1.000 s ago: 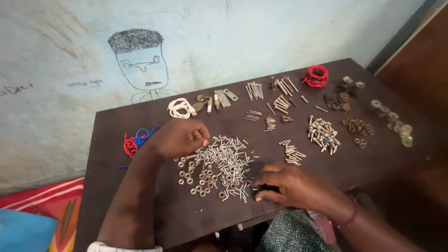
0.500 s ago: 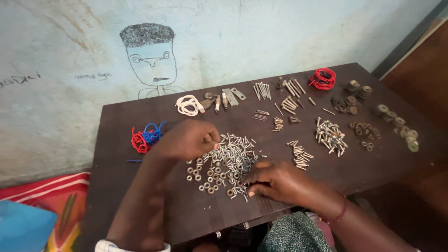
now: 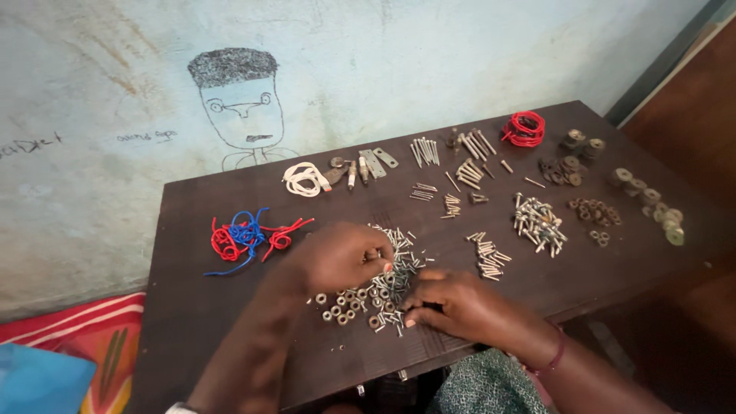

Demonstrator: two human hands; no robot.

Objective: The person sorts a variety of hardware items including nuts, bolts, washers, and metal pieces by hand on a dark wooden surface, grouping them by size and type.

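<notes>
The fingers of the left hand (image 3: 345, 257) and the right hand (image 3: 452, 305) are bent, picking in the pile of screws and nuts (image 3: 376, 280) between them; I cannot tell what they pinch. Further left lie red and blue wires (image 3: 245, 236) on the dark surface (image 3: 192, 322).

Heap of small silver screws and nuts (image 3: 383, 280), spread flat mid-table, partly under both hands.

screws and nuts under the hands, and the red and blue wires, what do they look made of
Screws and nuts: likely steel, a bright silvery plated finish that glints. Red and blue wires: probably plastic-insulated, with smooth, saturated colour and soft loops; no bare core shows. Table: dark brown, matte, wood or laminate.
</notes>
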